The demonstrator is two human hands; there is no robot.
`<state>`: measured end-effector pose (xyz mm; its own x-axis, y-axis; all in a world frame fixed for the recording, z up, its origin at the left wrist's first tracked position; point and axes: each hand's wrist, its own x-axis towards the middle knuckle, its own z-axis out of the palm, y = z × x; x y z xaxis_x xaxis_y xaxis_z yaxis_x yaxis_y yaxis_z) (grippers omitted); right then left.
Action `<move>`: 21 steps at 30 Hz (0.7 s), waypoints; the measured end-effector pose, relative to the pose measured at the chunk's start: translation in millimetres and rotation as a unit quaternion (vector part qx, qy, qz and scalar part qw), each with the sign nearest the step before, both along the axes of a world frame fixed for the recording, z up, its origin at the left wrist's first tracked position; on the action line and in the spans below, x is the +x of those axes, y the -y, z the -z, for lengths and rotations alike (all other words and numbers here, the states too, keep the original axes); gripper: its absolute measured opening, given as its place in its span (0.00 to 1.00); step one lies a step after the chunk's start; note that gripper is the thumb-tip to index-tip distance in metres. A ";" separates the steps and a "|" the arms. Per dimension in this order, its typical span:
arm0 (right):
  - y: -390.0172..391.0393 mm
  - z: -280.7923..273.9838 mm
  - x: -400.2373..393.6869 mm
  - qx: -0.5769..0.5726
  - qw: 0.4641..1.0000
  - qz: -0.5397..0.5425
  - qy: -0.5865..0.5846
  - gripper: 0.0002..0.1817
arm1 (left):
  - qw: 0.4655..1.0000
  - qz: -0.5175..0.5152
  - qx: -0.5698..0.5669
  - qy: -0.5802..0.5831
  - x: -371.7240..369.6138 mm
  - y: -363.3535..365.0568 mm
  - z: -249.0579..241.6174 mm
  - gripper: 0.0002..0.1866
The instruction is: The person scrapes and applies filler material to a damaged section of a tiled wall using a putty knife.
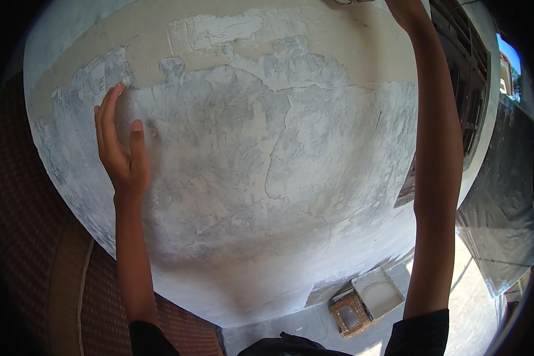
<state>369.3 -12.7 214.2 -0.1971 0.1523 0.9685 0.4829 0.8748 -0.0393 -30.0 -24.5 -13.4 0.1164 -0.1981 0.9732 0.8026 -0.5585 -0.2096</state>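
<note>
A large wall (219,148) with patchy grey and white plaster and thin cracks fills the middle of the head view. At the left, my left hand (122,148) is raised beside the wall, its fingers stretched upward and the thumb apart, holding nothing. My right arm reaches up along the right side. Only part of my right hand (403,7) shows at the top edge, near the beige upper band of the wall. Its fingers are mostly cut off by the frame, near a small, partly visible object at the top edge.
Low down on the floor stand a brown woven stool or crate (342,325) and a square whitish tray (378,293) against it. A dark window frame (466,83) is at the right, with dark sheeting (498,196) beyond. Brown woven panelling (29,207) lines the left.
</note>
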 end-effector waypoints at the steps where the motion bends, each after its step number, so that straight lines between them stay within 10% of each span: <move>1: 3.4 8.7 -7.7 0.009 0.999 -0.033 -0.015 0.16 | 1.000 -0.001 -0.001 0.001 1.7 -0.3 -0.2 0.25; 10: -51.1 21.9 127.2 -0.017 0.997 0.015 -0.079 0.11 | 1.000 0.009 -0.006 0.021 -6.7 -1.3 4.0 0.25; 11: -104.0 7.2 143.0 -0.028 0.955 -0.260 -0.141 0.11 | 1.000 0.005 -0.007 0.022 -8.7 -1.3 2.9 0.25; 12: -62.8 37.3 139.1 -0.029 0.954 -0.264 -0.140 0.11 | 1.000 0.003 -0.003 0.029 -10.6 -1.3 1.5 0.25; 14: 17.8 78.6 -25.1 0.016 0.980 -0.099 -0.171 0.12 | 0.999 0.000 -0.001 0.034 -10.3 -0.6 -1.0 0.25; 21: 32.3 116.8 -167.1 -0.120 0.967 -0.201 -0.099 0.09 | 0.999 0.017 0.011 0.041 -7.1 5.9 -1.5 0.25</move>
<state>202.2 -45.0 97.4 -0.1010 0.3261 0.9399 0.0669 0.9448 -0.3206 -37.2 -30.4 -11.9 0.0290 -0.2227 0.9745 0.7988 -0.5809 -0.1566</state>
